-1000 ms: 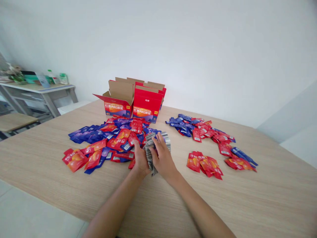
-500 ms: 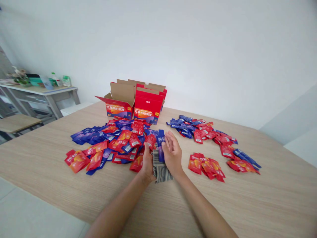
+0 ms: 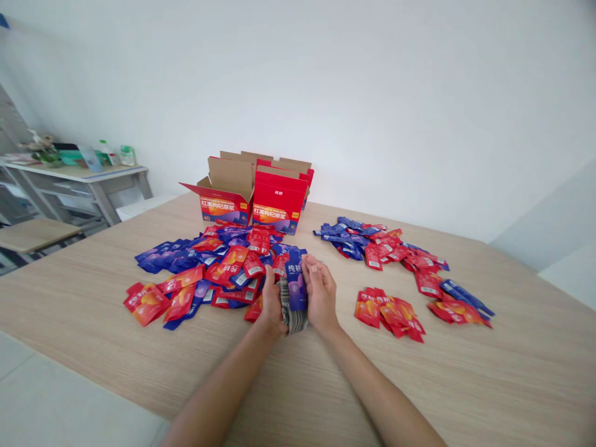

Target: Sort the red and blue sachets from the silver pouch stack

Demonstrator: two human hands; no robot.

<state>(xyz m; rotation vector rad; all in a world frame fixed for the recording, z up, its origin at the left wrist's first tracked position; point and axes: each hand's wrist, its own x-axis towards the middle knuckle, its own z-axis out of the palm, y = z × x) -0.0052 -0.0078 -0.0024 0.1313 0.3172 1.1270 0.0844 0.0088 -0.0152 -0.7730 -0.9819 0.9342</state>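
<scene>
A grey striped cloth (image 3: 294,321) is gripped in my left hand (image 3: 272,305), its thumb pointing up. Against the front of the cloth stands a blue sachet (image 3: 297,282), upright, with white lettering. My right hand (image 3: 321,292) closes on the sachet's right edge, fingers bent. To the left of my hands spreads a large heap of red and blue sachets (image 3: 228,264). On the right lies a small group of red sachets (image 3: 388,312), and behind it a mixed row of sachets (image 3: 384,243) curves along the table.
Open red cardboard boxes (image 3: 277,202) stand at the back of the wooden table (image 3: 302,397), near the white wall. At far left, a side desk (image 3: 88,174) carries bottles and a plant, with a stool (image 3: 40,234) in front.
Both hands have come slightly left with the cloth and blue sachet. My right fingers have closed from a raised, straighter pose onto the sachet's edge. The cloth looks more bunched.
</scene>
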